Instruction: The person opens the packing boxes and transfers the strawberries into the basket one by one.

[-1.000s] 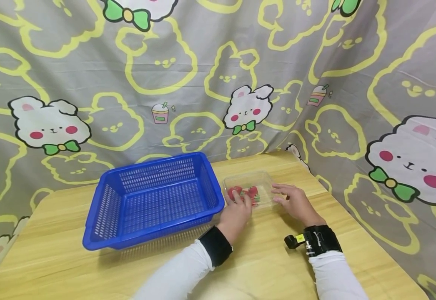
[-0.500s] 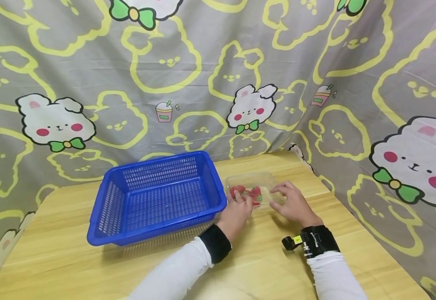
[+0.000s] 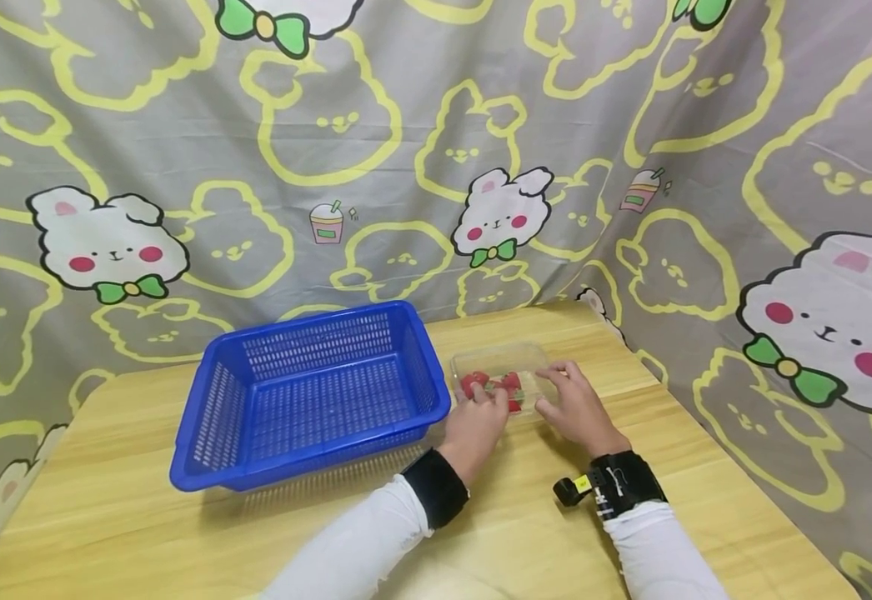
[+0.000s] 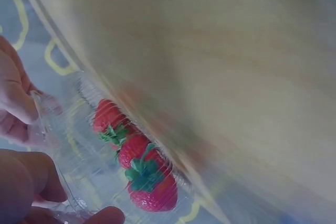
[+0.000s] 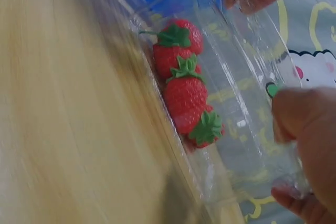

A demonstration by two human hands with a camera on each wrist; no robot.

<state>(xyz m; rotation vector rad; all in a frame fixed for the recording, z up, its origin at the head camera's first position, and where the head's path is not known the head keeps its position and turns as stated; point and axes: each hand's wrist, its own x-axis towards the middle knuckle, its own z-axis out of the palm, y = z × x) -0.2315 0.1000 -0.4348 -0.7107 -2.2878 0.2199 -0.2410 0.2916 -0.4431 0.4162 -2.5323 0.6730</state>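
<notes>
A clear plastic box (image 3: 502, 348) with several red strawberries (image 3: 511, 382) stands on the table, right of the blue basket. My left hand (image 3: 475, 427) is at its near left side, and in the left wrist view the thumb and fingers (image 4: 47, 179) bend around the rim. At the opposite end my right hand (image 3: 580, 410) holds the box edge between thumb and fingers. Through the clear wall, the right wrist view shows strawberries (image 5: 186, 100) with green leaves, lined along one side. Some of my left fingertips are hidden in the head view.
A blue perforated basket (image 3: 316, 408) stands left of the box, its right rim close to my left hand. Behind the wooden table (image 3: 526, 533) hangs a grey patterned curtain (image 3: 376, 150), which continues along the right side.
My right hand has come left, closer against the box edge. The left hand stays at the near left side with only a slight shift. Strawberries and basket keep their places.
</notes>
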